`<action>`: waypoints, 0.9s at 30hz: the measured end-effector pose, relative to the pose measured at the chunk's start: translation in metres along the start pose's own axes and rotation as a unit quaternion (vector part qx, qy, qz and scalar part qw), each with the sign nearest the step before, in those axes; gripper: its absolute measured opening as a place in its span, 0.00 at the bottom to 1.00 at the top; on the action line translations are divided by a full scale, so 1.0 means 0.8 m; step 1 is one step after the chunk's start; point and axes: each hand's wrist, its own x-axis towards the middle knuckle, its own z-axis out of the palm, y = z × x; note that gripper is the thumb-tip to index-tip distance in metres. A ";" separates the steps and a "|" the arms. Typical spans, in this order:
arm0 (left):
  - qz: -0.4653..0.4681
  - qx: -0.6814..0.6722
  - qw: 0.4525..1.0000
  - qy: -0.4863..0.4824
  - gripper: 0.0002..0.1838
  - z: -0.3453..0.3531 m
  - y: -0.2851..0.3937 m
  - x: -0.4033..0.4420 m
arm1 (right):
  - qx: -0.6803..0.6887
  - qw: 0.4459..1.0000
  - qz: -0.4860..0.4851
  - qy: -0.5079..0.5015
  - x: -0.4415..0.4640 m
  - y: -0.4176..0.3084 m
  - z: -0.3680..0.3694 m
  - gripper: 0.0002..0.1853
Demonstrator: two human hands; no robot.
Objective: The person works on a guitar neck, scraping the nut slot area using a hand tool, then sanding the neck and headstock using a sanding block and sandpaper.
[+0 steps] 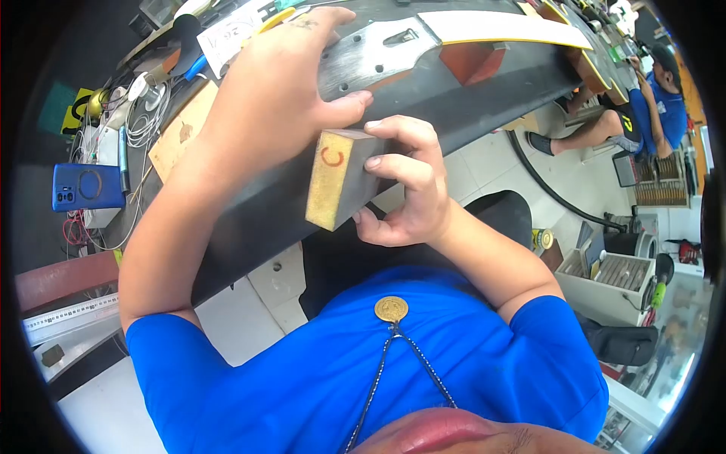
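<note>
The left hand [283, 72] is spanning the silvery headstock [370, 57], its grip unclear; the right hand [412, 185] is pinching a C-marked block [327, 181] near it, the dark bench [469, 106] stretching behind, a blue-shirted person [667, 113] sitting beyond

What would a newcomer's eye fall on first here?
Probably the yellow-faced block with its reddish curved mark, held in the right hand near the middle. Next, the bright blue shirt and gold medallion below. Above, the left hand is at the grey end of a long workpiece.
</note>
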 end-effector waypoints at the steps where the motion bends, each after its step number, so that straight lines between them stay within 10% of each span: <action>1: -0.007 -0.011 1.000 0.016 0.37 0.003 0.004 0.000 | 0.000 1.000 0.000 -0.001 0.000 0.000 0.000 0.38; 12: 0.159 0.096 0.981 -0.060 0.44 0.033 -0.003 -0.016 | 0.067 0.997 0.027 0.011 0.000 -0.002 -0.007 0.38; 27: 0.031 -0.010 0.999 -0.041 0.32 0.027 0.028 0.019 | 0.246 0.914 0.137 0.294 0.009 0.090 -0.093 0.43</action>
